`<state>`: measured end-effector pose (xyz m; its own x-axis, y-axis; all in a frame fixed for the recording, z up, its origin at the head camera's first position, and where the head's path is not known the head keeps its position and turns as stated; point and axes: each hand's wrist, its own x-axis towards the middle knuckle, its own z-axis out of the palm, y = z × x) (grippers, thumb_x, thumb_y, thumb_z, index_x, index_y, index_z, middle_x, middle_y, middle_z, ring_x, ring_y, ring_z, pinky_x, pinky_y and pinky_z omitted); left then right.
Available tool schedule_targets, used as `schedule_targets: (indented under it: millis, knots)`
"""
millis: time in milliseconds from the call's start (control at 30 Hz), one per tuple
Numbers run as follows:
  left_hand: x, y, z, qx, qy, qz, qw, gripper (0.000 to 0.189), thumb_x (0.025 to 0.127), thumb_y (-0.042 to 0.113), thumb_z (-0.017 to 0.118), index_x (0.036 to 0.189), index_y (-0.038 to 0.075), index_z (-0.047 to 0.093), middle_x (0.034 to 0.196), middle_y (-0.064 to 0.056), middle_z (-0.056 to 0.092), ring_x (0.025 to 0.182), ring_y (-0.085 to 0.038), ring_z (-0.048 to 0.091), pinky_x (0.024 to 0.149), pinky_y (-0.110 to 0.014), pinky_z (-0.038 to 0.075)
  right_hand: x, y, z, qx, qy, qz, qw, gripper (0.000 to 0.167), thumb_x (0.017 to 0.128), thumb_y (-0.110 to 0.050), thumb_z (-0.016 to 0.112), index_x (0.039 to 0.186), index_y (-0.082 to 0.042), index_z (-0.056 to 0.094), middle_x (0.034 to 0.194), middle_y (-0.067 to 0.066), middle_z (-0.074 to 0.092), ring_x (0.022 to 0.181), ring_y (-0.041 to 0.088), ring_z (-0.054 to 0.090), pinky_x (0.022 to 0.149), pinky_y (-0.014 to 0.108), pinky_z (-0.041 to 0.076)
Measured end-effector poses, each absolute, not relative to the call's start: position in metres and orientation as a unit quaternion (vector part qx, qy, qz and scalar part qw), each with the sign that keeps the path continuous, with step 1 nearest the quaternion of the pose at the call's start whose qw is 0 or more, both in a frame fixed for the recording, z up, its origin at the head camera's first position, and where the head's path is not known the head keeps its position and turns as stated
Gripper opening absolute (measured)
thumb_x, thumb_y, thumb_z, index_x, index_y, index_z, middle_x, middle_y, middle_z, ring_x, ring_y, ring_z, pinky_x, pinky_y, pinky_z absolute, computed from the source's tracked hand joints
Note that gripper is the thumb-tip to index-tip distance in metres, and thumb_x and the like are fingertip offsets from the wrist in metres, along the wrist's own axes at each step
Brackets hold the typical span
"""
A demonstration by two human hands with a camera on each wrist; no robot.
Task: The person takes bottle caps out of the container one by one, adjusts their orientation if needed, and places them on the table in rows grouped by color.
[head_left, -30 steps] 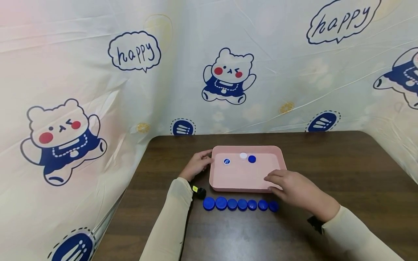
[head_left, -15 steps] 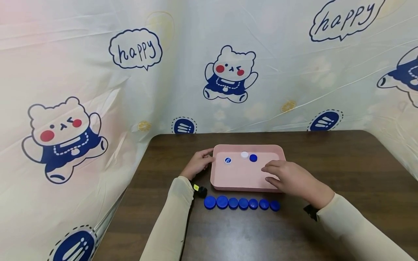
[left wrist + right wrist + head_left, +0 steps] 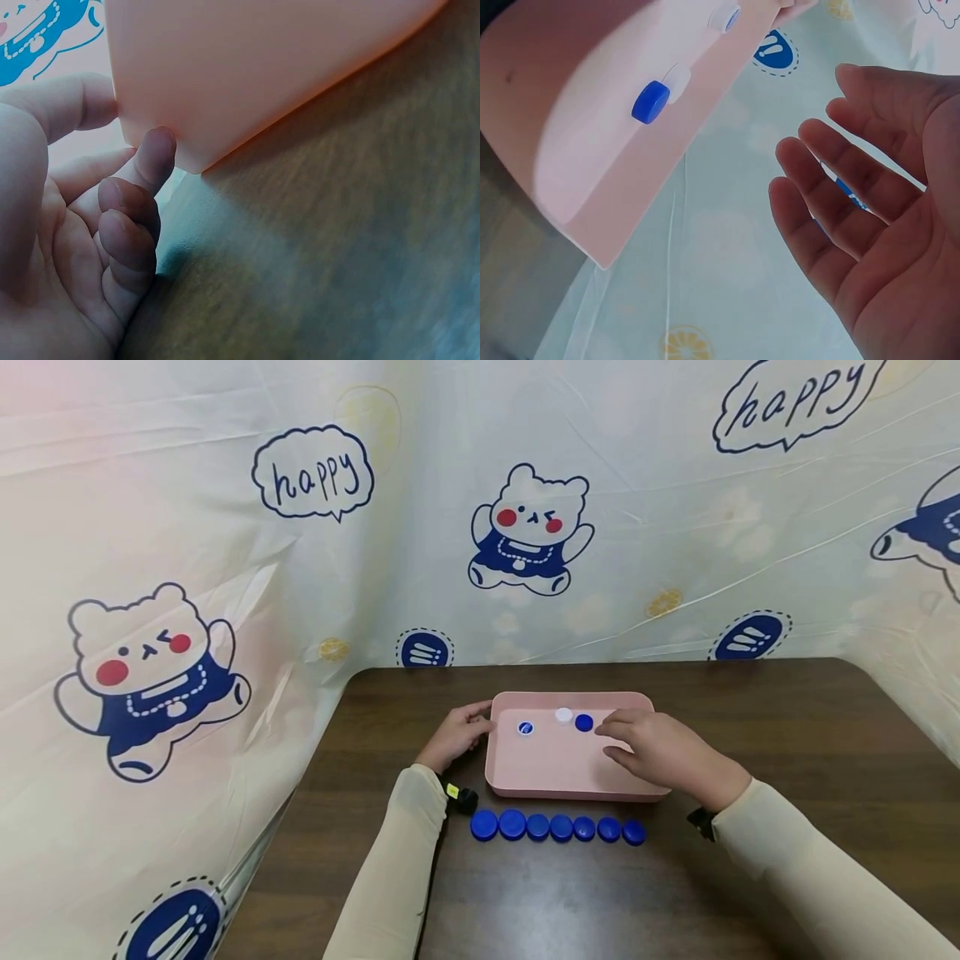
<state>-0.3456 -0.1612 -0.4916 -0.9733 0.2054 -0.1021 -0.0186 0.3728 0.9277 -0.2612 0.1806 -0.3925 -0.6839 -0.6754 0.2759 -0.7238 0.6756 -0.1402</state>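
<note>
A pink tray (image 3: 570, 768) lies on the table. Inside it are a blue bottle cap (image 3: 583, 722), a white cap (image 3: 563, 716) beside it, and a white cap with a blue print (image 3: 526, 728) farther left. My left hand (image 3: 457, 735) grips the tray's left edge; in the left wrist view thumb and fingers touch its wall, the other fingers curled. My right hand (image 3: 660, 747) hovers over the tray's right part, near the blue cap, fingers loosely bent and apart. The right wrist view shows that hand (image 3: 885, 202) holding nothing.
Several blue caps (image 3: 561, 828) form a row on the brown table (image 3: 540, 902) along the tray's near side. Behind the table hangs a printed cloth (image 3: 637, 527) with cartoon bears.
My right hand has moved forward and left over the tray, from its near right corner toward the blue cap. The left hand keeps its place on the tray.
</note>
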Motion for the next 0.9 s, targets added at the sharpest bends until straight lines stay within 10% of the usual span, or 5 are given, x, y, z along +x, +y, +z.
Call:
schedule_targets:
  millis: [900]
  knots:
    - [-0.347,-0.162,-0.492,0.058,0.822,0.557,0.104,0.051,0.090,0.025,0.067,0.139,0.018,0.055,0.076,-0.006,0.055,0.063,-0.019,0.051,0.057,-0.030,0.045,-0.300,0.163,-0.389,0.309,-0.941,0.135,0.010,0.031,0.088,-0.021,0.073,0.117,-0.010,0.070,0.118,0.009,0.065,0.109,0.029,0.062,0.091,0.048,0.048]
